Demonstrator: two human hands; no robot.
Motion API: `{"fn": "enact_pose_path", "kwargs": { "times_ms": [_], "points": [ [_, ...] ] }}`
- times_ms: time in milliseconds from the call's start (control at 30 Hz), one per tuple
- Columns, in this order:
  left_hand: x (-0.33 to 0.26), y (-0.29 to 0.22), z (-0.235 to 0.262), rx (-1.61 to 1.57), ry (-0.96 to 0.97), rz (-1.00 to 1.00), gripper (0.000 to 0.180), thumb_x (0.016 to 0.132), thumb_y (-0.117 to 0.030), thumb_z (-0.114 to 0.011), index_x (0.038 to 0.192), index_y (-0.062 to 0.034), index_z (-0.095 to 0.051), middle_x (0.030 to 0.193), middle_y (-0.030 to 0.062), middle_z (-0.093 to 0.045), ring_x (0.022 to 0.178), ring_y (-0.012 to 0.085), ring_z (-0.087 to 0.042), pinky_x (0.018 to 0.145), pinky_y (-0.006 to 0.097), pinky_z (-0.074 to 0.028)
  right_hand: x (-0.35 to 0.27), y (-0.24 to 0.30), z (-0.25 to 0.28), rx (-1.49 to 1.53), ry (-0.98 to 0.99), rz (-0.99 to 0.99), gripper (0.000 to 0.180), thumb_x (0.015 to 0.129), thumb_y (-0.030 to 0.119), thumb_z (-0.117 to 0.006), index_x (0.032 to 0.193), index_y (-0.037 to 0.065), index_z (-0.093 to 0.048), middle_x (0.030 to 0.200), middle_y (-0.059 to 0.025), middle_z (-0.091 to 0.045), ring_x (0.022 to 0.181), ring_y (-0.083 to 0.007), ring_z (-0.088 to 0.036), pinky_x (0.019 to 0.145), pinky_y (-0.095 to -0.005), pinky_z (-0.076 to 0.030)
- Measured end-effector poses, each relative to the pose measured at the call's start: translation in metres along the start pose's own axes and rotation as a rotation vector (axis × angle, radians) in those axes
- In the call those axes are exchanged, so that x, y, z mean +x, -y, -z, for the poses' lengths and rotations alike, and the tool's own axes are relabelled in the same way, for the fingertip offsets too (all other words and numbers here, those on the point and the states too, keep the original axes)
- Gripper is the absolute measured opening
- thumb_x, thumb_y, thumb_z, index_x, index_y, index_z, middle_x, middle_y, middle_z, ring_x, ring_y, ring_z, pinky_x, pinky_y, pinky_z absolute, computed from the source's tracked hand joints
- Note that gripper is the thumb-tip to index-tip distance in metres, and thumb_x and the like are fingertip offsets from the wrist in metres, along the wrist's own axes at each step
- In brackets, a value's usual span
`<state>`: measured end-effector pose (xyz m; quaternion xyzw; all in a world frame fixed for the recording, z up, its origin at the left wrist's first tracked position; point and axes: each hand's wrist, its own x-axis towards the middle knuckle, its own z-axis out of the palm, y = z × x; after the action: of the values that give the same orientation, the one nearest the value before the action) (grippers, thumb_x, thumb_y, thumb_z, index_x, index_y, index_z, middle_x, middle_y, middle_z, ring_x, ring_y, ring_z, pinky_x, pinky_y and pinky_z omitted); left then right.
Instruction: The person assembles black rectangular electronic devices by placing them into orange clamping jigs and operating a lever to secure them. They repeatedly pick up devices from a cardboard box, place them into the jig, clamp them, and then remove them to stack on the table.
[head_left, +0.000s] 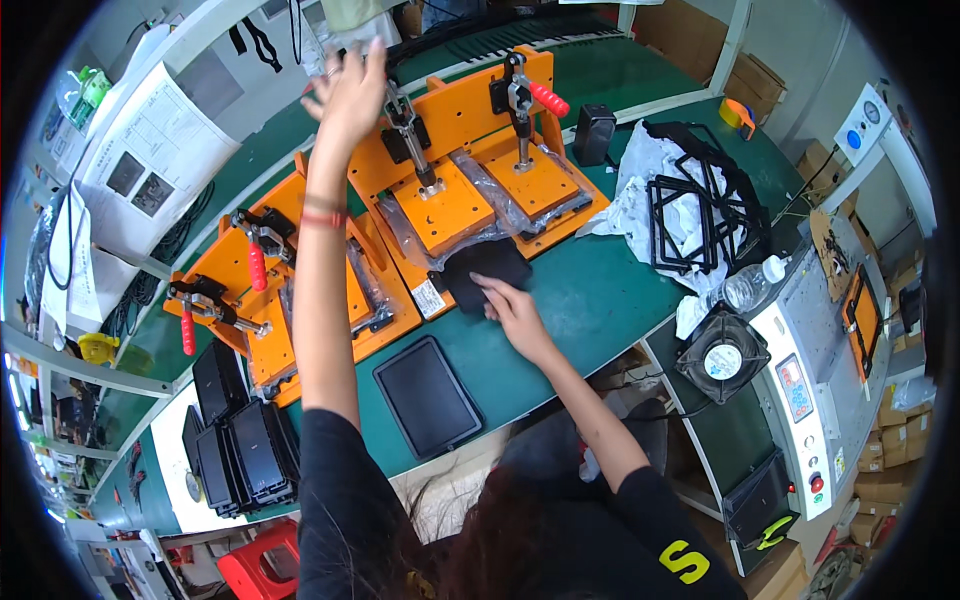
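My left hand (350, 95) is raised at the far side, fingers stretched and spread, beside an upright metal toggle clamp (407, 130). That clamp's handle is hidden from me, perhaps behind the hand. My right hand (518, 318) has its fingers bent at the edge of a limp black piece (490, 272), like cloth or thin sheet, at the front of the orange clamping fixture (440, 215). A second toggle clamp (520, 105) with a red grip presses on the right orange plate (528, 183). Clear film sticks out around the plates.
Another orange fixture (262, 345) with red-handled clamps stands left. A black rectangular frame-like panel (430, 397) lies on the green table (590, 310) near me. Stacked black panels (255, 455) sit lower left. Black frames (690, 215) on white wrap, a bottle (745, 288) and a fan (722, 355) are right.
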<state>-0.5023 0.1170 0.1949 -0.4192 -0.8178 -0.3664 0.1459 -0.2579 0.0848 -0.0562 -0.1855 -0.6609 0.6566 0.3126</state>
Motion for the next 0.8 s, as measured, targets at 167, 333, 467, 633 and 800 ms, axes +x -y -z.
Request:
{"fn": "enact_pose_path", "kwargs": {
  "times_ms": [167, 333, 467, 633, 800],
  "points": [
    [-0.115, 0.017, 0.032, -0.177, -0.193, -0.255, 0.044, 0.097, -0.032, -0.041, 0.120, 0.0046, -0.049, 0.120, 0.0273, -0.049, 0.119, 0.0384, -0.043, 0.099, 0.040, -0.034, 0.051, -0.005, -0.007, -0.041, 0.122, -0.161, 0.035, 0.095, 0.017, -0.049, 0.127, 0.002, -0.052, 0.061, -0.0067, -0.057, 0.050, -0.0116, -0.054, 0.048, -0.0259, -0.046],
    [-0.191, 0.049, 0.004, -0.074, 0.057, 0.189, 0.042, 0.096, -0.034, -0.043, 0.101, 0.0050, -0.060, 0.094, 0.0252, -0.063, 0.087, 0.0373, -0.061, 0.079, 0.042, -0.046, 0.083, -0.006, 0.003, -0.225, 0.233, -0.358, 0.043, 0.093, 0.022, -0.054, 0.129, 0.001, -0.048, 0.062, -0.0087, -0.058, 0.048, -0.0132, -0.057, 0.041, -0.0281, -0.045],
    [-0.193, 0.084, -0.022, -0.260, 0.275, 0.469, 0.048, 0.093, -0.039, -0.047, 0.094, 0.0068, -0.061, 0.077, 0.0193, -0.064, 0.071, 0.0292, -0.065, 0.065, 0.037, -0.048, 0.079, 0.012, 0.003, -0.172, 0.283, -0.288, 0.042, 0.092, 0.021, -0.055, 0.125, -0.003, -0.046, 0.069, -0.0082, -0.060, 0.054, -0.0128, -0.058, 0.047, -0.0267, -0.046],
    [-0.186, 0.107, -0.052, -0.631, 0.347, 0.418, 0.033, 0.092, -0.032, -0.054, 0.088, 0.0002, -0.058, 0.075, 0.0011, -0.054, 0.065, 0.0117, -0.055, 0.060, 0.026, -0.042, 0.062, 0.014, -0.010, 0.277, 0.110, -0.167, 0.029, 0.092, 0.022, -0.056, 0.109, -0.002, -0.050, 0.085, -0.0077, -0.062, 0.074, -0.0107, -0.061, 0.061, -0.0229, -0.045],
    [-0.187, 0.100, -0.063, -0.856, 0.218, 0.493, 0.017, 0.091, -0.013, -0.051, 0.091, 0.0035, -0.057, 0.082, -0.0007, -0.055, 0.074, 0.0068, -0.044, 0.066, 0.021, -0.034, 0.059, 0.006, -0.010, 0.355, 0.083, -0.201, 0.022, 0.096, 0.018, -0.048, 0.108, 0.000, -0.051, 0.100, -0.0084, -0.063, 0.082, -0.0135, -0.063, 0.064, -0.0222, -0.044]
  ]
}}
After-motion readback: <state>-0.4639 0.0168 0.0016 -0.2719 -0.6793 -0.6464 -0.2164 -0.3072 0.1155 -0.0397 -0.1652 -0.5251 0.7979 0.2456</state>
